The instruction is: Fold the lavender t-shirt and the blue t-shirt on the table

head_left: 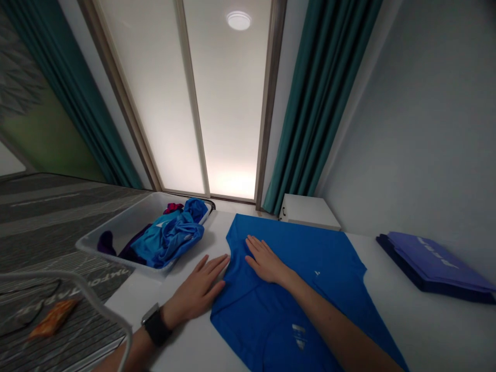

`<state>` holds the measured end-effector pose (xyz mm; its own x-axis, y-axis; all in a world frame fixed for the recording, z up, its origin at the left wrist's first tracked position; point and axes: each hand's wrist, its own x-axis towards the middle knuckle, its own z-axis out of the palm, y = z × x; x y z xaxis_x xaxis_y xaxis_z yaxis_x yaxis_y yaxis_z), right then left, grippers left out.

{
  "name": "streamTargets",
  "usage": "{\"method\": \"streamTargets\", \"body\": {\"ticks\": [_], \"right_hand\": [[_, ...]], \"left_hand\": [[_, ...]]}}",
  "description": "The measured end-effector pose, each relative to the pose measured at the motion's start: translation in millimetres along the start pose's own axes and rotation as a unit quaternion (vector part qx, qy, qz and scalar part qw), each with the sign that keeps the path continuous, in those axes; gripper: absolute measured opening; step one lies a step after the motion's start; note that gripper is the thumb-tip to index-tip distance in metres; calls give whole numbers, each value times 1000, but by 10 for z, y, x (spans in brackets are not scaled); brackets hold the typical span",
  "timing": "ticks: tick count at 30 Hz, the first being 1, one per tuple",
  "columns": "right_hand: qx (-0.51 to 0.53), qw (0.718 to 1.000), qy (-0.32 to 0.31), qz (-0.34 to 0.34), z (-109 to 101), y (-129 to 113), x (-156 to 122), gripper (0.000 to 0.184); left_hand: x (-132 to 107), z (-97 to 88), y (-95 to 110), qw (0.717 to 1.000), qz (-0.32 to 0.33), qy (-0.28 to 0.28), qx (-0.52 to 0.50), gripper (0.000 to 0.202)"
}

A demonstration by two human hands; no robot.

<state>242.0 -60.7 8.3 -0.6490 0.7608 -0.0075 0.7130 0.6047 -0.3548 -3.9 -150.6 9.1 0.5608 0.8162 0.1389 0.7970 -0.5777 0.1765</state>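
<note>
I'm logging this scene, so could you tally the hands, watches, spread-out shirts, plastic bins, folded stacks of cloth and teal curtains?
Hands: 2, the left hand and right hand
Watches: 1 wristwatch
Spread-out shirts: 1 blue shirt
Plastic bins: 1 bin
Folded stacks: 1 cloth stack
Teal curtains: 2, left curtain and right curtain
Total: 8

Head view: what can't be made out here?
In the head view:
Blue shirt: near end cut off by bottom edge.
Shirt surface beneath right hand: covered by it.
Plastic bin: floor partly hidden by crumpled clothes.
Folded purple garment: lettering too blurred to read.
</note>
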Motion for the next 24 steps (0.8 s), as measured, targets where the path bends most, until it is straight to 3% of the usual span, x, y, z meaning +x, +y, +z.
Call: {"method": "streamTargets", "body": {"ticks": [4,10,15,24], "right_hand": [[12,1000,-19,15,-123,90,-157,67],[15,997,-41,60,-271,221,-601,66],[24,997,-60,46,-221,172,-928,63],[34,996,-66,46,-174,96,-1035,61]], "left_hand": [[-13,68,-66,998,-25,58,-17,56],[-35,-24,37,999,33,11,-17,63],[-146,-112,116,998,55,-29,-12,64],[-317,-126,79,998,59,-25,-23,59]]}}
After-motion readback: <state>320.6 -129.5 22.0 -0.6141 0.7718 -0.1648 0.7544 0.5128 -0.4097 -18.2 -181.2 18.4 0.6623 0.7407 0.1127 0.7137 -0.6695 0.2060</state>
